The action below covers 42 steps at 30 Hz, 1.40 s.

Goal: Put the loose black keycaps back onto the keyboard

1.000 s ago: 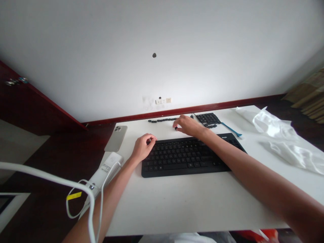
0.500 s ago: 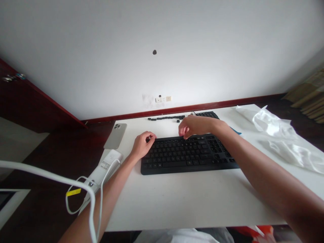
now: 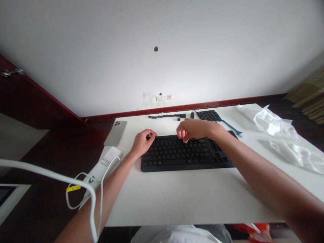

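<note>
A black keyboard (image 3: 187,155) lies across the middle of the white table (image 3: 177,199). My left hand (image 3: 142,143) is curled around the keyboard's top-left corner. Over the top key row, my right hand (image 3: 194,129) has its fingertips pinched together, apparently on a small black keycap that I can barely see. A row of loose black keycaps (image 3: 165,116) lies along the table's far edge. One single keycap (image 3: 178,119) sits just in front of that row.
A second black key panel (image 3: 209,115) and a blue pry tool (image 3: 231,128) lie at the far right of the keyboard. A phone (image 3: 115,133) lies face down at the left. A white charger block (image 3: 103,165) with cable hangs off the left edge. Crumpled clear plastic (image 3: 275,128) covers the right.
My right hand left the loose keycaps behind the keyboard and came back over the top key row, fingers pinched. My left hand stayed on the keyboard's corner.
</note>
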### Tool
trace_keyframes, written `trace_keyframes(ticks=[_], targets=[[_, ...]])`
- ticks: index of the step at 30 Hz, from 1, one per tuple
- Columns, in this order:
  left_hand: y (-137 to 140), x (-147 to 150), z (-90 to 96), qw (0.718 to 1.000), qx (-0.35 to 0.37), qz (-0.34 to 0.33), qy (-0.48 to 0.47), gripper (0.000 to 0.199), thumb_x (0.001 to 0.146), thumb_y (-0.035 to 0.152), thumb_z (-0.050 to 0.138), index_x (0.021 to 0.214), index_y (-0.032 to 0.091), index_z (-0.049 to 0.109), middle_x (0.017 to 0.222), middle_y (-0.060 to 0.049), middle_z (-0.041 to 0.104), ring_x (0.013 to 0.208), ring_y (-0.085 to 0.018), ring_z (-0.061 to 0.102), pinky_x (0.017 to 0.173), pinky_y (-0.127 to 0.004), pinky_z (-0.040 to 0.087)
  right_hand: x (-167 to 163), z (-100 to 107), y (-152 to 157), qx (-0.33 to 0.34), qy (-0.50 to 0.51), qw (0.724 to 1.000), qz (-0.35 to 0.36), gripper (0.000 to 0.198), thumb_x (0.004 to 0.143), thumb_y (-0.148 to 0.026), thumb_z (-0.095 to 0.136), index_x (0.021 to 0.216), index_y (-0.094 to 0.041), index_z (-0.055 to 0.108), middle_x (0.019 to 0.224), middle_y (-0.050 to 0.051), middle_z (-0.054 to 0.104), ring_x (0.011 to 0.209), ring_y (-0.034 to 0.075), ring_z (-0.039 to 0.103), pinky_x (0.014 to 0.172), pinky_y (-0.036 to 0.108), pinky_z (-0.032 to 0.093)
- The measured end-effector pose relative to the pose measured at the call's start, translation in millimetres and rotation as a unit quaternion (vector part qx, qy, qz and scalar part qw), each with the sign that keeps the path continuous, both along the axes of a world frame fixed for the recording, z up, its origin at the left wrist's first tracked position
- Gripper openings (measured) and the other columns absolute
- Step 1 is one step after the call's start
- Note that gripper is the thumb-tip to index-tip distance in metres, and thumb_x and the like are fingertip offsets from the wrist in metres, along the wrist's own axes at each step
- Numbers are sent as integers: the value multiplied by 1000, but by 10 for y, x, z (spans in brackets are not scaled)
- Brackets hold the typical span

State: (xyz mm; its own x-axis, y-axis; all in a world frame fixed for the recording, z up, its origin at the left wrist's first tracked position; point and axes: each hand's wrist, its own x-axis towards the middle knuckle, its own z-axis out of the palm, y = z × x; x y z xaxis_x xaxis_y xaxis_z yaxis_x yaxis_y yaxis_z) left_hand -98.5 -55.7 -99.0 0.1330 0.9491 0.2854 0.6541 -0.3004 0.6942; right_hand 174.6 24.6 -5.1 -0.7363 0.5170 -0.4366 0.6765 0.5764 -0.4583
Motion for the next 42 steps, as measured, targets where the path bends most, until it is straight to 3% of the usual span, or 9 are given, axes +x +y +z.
trace_keyframes(ticks=[17, 24, 32, 42], targets=[[-7, 1, 9, 1000, -6, 7, 14, 21, 96, 27, 54, 88, 24, 73, 95, 0, 77, 84, -18, 67, 83, -30, 51, -129, 100, -265, 76, -34, 996, -22, 20, 80, -3, 71, 89, -19, 78, 84, 5, 78, 87, 25, 71, 82, 35, 48], [-5, 8, 21, 1000, -6, 12, 23, 21, 96, 27, 54, 88, 24, 73, 95, -1, 77, 82, -18, 67, 82, -30, 52, -187, 104, -326, 127, -61, 990, -13, 24, 75, 2, 70, 88, -17, 78, 81, 7, 77, 79, 24, 71, 70, 30, 46], [-8, 3, 16, 1000, -9, 11, 21, 21, 96, 27, 54, 88, 23, 73, 95, -1, 77, 85, -18, 68, 83, -30, 51, -167, 166, -334, 89, -39, 995, -22, 25, 71, 7, 62, 68, -14, 75, 75, 8, 76, 75, 23, 71, 72, 31, 50], [-12, 7, 25, 1000, -12, 12, 16, 21, 96, 27, 54, 88, 24, 73, 96, 0, 77, 85, -18, 68, 84, -31, 51, -157, 145, -333, 74, -39, 996, -35, 22, 73, 3, 64, 69, -14, 76, 79, 10, 76, 78, 24, 70, 76, 34, 51]])
